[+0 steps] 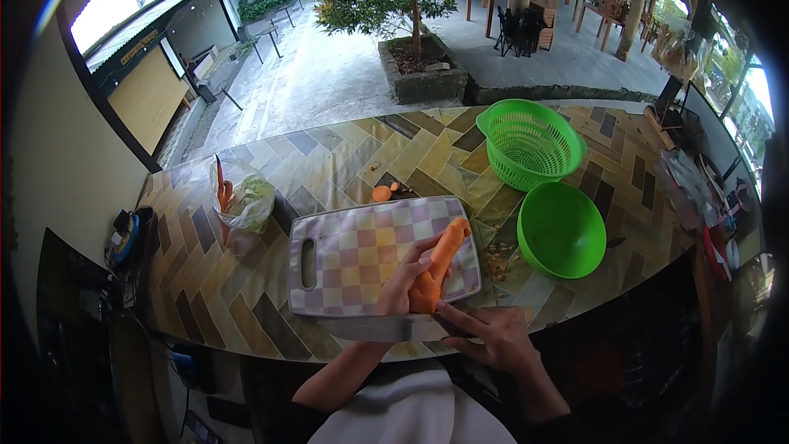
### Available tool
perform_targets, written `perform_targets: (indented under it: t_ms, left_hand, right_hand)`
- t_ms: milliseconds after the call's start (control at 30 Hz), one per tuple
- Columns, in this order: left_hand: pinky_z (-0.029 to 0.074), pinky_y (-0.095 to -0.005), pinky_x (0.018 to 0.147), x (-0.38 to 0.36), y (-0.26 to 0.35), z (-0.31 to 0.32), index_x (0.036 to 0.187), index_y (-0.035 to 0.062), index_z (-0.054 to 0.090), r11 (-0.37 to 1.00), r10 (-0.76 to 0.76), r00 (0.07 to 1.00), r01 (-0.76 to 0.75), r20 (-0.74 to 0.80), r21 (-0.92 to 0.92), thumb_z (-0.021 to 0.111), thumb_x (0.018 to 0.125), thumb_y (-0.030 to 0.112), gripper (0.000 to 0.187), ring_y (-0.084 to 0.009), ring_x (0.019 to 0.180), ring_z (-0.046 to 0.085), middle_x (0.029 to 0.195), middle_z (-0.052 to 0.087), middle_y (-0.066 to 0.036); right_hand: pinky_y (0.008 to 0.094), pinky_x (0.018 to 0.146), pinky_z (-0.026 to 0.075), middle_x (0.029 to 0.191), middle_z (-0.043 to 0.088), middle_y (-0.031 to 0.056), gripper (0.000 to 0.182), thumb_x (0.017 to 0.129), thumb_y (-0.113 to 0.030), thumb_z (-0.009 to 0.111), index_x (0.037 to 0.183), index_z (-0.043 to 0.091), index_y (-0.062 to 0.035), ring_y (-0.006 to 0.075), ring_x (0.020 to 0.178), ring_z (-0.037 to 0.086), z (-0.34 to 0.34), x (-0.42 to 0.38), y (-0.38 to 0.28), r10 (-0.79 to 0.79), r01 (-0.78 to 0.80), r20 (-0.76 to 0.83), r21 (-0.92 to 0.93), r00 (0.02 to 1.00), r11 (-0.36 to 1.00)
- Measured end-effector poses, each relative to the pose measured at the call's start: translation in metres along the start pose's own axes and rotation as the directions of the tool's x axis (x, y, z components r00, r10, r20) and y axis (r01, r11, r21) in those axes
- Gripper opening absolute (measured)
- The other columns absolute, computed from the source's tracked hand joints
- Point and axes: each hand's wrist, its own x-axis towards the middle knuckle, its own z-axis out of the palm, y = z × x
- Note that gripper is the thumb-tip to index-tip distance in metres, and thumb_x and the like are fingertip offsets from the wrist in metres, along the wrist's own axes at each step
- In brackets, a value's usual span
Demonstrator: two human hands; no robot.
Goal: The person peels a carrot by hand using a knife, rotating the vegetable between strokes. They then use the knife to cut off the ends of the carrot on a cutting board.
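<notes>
A peeled orange carrot (444,259) is held in my left hand (400,284), whose fingers wrap round its lower part. It slants up and to the right over the chequered cutting board (337,226). My right hand (497,341) is closed on a knife (366,329), its handle mostly hidden by the fingers. The wide blade points left, along the board's near edge and over my left wrist. My right index finger reaches to the carrot's near end.
A green colander (530,144) and a green bowl (561,230) stand right of the board. Small carrot pieces (382,193) lie behind it, and orange scraps (496,265) lie to its right. At left is a plastic bag (249,204) with a pale green vegetable and carrots.
</notes>
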Motion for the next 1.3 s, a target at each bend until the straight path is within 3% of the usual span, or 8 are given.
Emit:
perform_targets:
  t_ms: [300, 533, 633, 833, 900, 1000, 1200, 1300]
  left_hand:
    - [0.051, -0.0231, 0.063, -0.001, 0.003, -0.004, 0.144, 0.0086, 0.038, 0.989, -0.014, 1.000, 0.012, 0.018, 0.150, 0.043, 0.095, 0.030, 0.053, -0.0117, 0.076, 0.058, 0.099, 0.055, -0.010]
    - [0.050, -0.0227, 0.060, -0.001, 0.000, -0.009, 0.143, 0.0090, 0.038, 0.980, -0.015, 1.000, 0.017, -0.014, 0.200, 0.041, 0.096, 0.032, 0.052, -0.0110, 0.076, 0.057, 0.100, 0.054, -0.008]
    - [0.040, -0.0253, 0.091, -0.004, 0.001, -0.009, 0.142, 0.0058, 0.039, 0.987, -0.042, 0.999, 0.041, 0.002, 0.155, 0.038, 0.099, 0.029, 0.049, -0.0132, 0.102, 0.049, 0.124, 0.049, -0.007]
    - [0.040, -0.0255, 0.090, -0.001, 0.002, -0.012, 0.142, 0.0064, 0.039, 0.979, -0.008, 1.000, 0.004, 0.020, 0.202, 0.038, 0.099, 0.031, 0.049, -0.0130, 0.103, 0.048, 0.127, 0.048, -0.007]
    - [0.043, -0.0247, 0.088, 0.000, -0.001, -0.013, 0.143, 0.0071, 0.039, 0.982, 0.011, 1.000, -0.011, 0.003, 0.191, 0.039, 0.099, 0.030, 0.050, -0.0121, 0.099, 0.050, 0.120, 0.050, -0.008]
    - [0.044, -0.0245, 0.087, -0.001, -0.001, -0.014, 0.144, 0.0075, 0.039, 0.985, 0.005, 1.000, -0.004, -0.003, 0.174, 0.041, 0.099, 0.030, 0.050, -0.0118, 0.097, 0.051, 0.117, 0.051, -0.008]
    - [0.045, -0.0245, 0.086, -0.002, -0.002, -0.011, 0.144, 0.0077, 0.038, 0.982, 0.030, 1.000, -0.030, 0.005, 0.187, 0.042, 0.098, 0.032, 0.052, -0.0122, 0.097, 0.051, 0.116, 0.050, -0.008]
    - [0.045, -0.0243, 0.086, -0.002, -0.003, -0.012, 0.144, 0.0077, 0.038, 0.984, 0.026, 1.000, -0.027, 0.013, 0.174, 0.043, 0.097, 0.033, 0.054, -0.0120, 0.097, 0.051, 0.119, 0.049, -0.008]
  right_hand:
    - [0.0331, 0.054, 0.047, 0.066, 0.056, -0.0003, 0.057, 0.083, -0.037, 0.070, 0.138, 0.055, -0.0288, 0.0176, 0.057, 0.059, 0.003, 0.004, -0.003, 0.003, -0.004, 0.057, 0.003, 0.998, 1.000]
    - [0.0329, 0.051, 0.047, 0.065, 0.055, 0.0000, 0.057, 0.082, -0.033, 0.072, 0.136, 0.057, -0.0288, 0.0177, 0.054, 0.057, 0.014, 0.006, -0.005, -0.010, 0.010, -0.031, -0.007, 0.999, 1.000]
    - [0.0328, 0.050, 0.047, 0.065, 0.055, 0.0000, 0.057, 0.081, -0.031, 0.073, 0.136, 0.057, -0.0285, 0.0177, 0.053, 0.057, 0.017, 0.007, -0.004, -0.004, 0.005, -0.047, 0.023, 0.999, 1.000]
    - [0.0325, 0.050, 0.047, 0.066, 0.058, 0.0003, 0.058, 0.081, -0.030, 0.075, 0.136, 0.057, -0.0268, 0.0178, 0.053, 0.058, 0.015, 0.011, -0.008, 0.018, -0.016, -0.042, 0.052, 0.999, 0.999]
    - [0.0326, 0.051, 0.047, 0.067, 0.059, 0.0006, 0.058, 0.081, -0.030, 0.075, 0.135, 0.058, -0.0261, 0.0181, 0.052, 0.058, 0.015, 0.011, -0.010, 0.035, -0.033, -0.050, 0.036, 0.998, 0.999]
    - [0.0329, 0.049, 0.047, 0.066, 0.054, 0.0010, 0.053, 0.088, -0.033, 0.068, 0.138, 0.054, -0.0265, 0.0167, 0.054, 0.056, 0.020, 0.011, -0.005, 0.000, 0.007, -0.077, 0.088, 0.997, 0.996]
    - [0.0326, 0.055, 0.051, 0.077, 0.067, 0.0043, 0.057, 0.081, -0.028, 0.076, 0.135, 0.058, -0.0225, 0.0204, 0.059, 0.064, 0.017, 0.013, -0.011, 0.104, -0.101, -0.024, 0.109, 0.994, 0.989]
    - [0.0321, 0.057, 0.051, 0.079, 0.068, 0.0048, 0.061, 0.080, -0.028, 0.076, 0.137, 0.056, -0.0206, 0.0207, 0.061, 0.065, 0.015, 0.014, -0.007, 0.065, -0.062, -0.037, 0.094, 0.997, 0.994]
